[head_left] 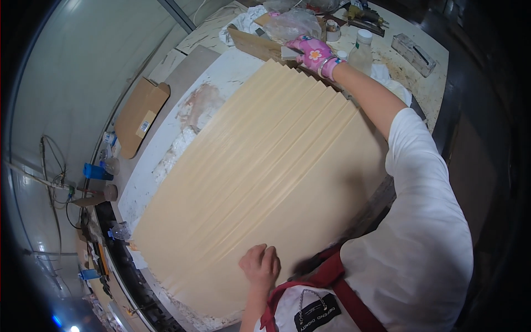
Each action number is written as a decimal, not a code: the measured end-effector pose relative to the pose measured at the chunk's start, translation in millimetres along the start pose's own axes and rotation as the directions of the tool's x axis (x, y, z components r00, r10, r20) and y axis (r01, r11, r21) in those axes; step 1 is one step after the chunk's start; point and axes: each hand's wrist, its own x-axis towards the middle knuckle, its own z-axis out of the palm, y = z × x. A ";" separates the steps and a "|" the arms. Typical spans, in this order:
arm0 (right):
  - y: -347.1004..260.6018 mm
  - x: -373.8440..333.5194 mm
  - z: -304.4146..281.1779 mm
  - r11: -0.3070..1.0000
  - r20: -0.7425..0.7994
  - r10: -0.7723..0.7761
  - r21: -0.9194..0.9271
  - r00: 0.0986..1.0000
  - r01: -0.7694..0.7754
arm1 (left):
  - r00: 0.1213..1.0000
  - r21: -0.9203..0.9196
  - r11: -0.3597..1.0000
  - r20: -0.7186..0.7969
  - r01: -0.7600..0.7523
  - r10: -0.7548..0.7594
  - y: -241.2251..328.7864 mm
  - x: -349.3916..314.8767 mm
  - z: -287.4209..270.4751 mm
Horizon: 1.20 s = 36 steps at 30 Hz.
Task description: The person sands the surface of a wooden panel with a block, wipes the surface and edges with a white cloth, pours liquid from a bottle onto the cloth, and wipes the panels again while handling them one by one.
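A large cream-coloured panel (238, 160) with long stepped ridges on its far-left half and a smooth near-right half lies in front of me. My left hand (261, 266), bare, rests on its near part with bent fingers slightly apart and nothing visible in them. At the panel's far end, my right hand (313, 53) wears a pink flowered glove. Its fingers close on a small pale block (289, 53), held by the ridged end. The glove covers part of the block.
A wooden board (251, 44) stands beyond the panel's far end. Behind it are a clear plastic bag (293, 25), a tape roll (333, 30), a white-capped bottle (362, 51) and a grey block (414, 54). Folded cardboard (142, 116) lies at the left.
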 end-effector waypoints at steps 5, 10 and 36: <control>3.0 -3.6 0.8 0.996 0.089 0.025 -0.090 0.996 -0.017 | 1.000 -0.013 1.000 0.011 0.018 -0.018 -1.0 -2.8 1.8; 7.3 9.5 13.5 0.978 -0.048 0.170 0.130 0.984 -0.163 | 1.000 0.003 1.000 0.001 0.009 -0.009 -1.7 -5.2 3.5; 17.5 41.0 45.5 0.909 0.010 0.251 0.342 0.968 -0.239 | 1.000 -0.006 1.000 0.013 -0.001 0.001 -4.3 -7.8 3.1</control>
